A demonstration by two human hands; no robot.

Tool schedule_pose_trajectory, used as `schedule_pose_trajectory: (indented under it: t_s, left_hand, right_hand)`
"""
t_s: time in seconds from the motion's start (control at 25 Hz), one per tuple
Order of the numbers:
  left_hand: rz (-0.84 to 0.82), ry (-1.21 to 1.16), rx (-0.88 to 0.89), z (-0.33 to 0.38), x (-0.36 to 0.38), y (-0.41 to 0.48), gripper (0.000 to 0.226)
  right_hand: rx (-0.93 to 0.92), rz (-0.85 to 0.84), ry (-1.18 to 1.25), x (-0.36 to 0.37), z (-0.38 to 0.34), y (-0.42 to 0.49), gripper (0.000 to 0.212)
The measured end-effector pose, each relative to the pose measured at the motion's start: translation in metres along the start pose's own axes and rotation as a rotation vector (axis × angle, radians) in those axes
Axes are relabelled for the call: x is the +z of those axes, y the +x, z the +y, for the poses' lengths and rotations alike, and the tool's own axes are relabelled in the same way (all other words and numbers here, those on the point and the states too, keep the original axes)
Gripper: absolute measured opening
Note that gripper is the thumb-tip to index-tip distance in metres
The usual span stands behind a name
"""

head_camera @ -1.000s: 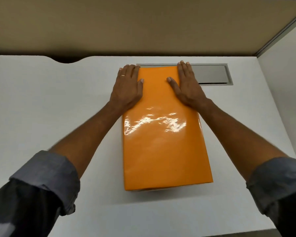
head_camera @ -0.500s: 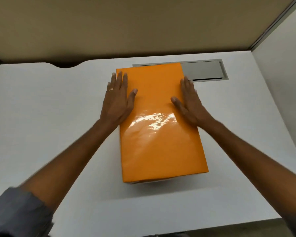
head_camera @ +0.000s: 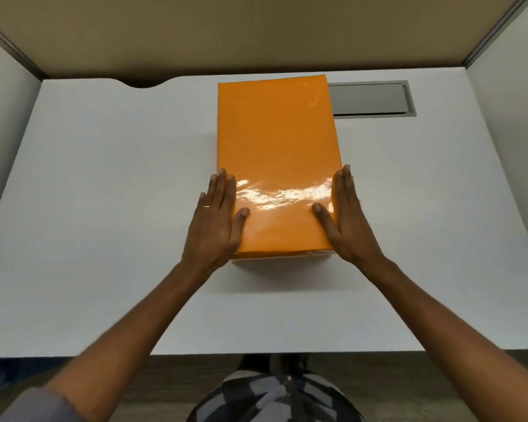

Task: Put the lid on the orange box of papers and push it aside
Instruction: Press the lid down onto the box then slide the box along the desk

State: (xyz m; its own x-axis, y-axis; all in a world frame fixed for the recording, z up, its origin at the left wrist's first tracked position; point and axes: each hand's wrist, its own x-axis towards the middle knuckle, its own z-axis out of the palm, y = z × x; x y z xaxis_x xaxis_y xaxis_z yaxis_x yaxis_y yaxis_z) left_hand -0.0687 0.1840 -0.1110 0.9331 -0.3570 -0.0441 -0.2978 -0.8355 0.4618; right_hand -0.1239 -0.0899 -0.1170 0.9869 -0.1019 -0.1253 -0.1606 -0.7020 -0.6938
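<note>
The orange box (head_camera: pixel 276 166) sits lengthwise on the white desk (head_camera: pixel 104 208), lid fitted, its far right corner overlapping the grey cable hatch (head_camera: pixel 372 99). The left hand (head_camera: pixel 215 220) lies flat along the box's near left edge, fingers extended, thumb resting on the glossy lid. The right hand (head_camera: pixel 346 217) mirrors it along the near right edge, thumb on the lid. Both hands are unclenched and press flat against the box without gripping it. A ring (head_camera: pixel 206 206) is visible on the left hand.
</note>
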Motion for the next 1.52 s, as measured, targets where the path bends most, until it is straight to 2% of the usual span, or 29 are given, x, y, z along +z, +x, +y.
schedule_pose_trajectory:
  t_s: [0.12,0.2,0.32,0.52,0.68,0.76,1.04,1.16,1.52]
  left_hand:
    - [0.071,-0.366,-0.227,0.008,-0.004,-0.017,0.074]
    - [0.067,-0.56,-0.327,0.012,-0.003,-0.04,0.069]
    - [0.089,-0.579,-0.285,0.023,0.0,-0.076,0.063]
    - [0.129,-0.689,-0.429,0.04,-0.004,-0.083,0.063]
    - [0.077,-0.823,-0.48,0.037,-0.01,-0.091,0.081]
    - [0.074,-0.828,-0.497,0.036,-0.013,-0.095,0.087]
    - [0.123,-0.855,-0.47,0.038,-0.028,-0.104,0.082]
    - [0.169,-0.858,-0.472,0.029,-0.041,-0.109,0.082]
    - [0.277,-0.859,-0.494,-0.067,-0.137,-0.107,0.079]
  right_hand:
    - [0.085,0.007,0.204,-0.012,-0.003,-0.016,0.085]
    - [0.156,0.048,0.249,-0.015,-0.003,-0.041,0.075]
    - [0.142,0.037,0.207,-0.013,-0.005,-0.077,0.06]
    - [0.289,0.037,0.36,-0.018,-0.015,-0.079,0.044]
    - [0.281,0.057,0.465,-0.024,-0.015,-0.086,0.028]
    - [0.264,0.068,0.492,-0.027,-0.014,-0.09,0.032]
    - [0.222,0.081,0.507,-0.03,-0.023,-0.091,0.051]
    - [0.193,0.059,0.528,-0.027,-0.038,-0.085,0.052]
    - [0.087,0.015,0.621,0.028,-0.151,-0.031,0.055]
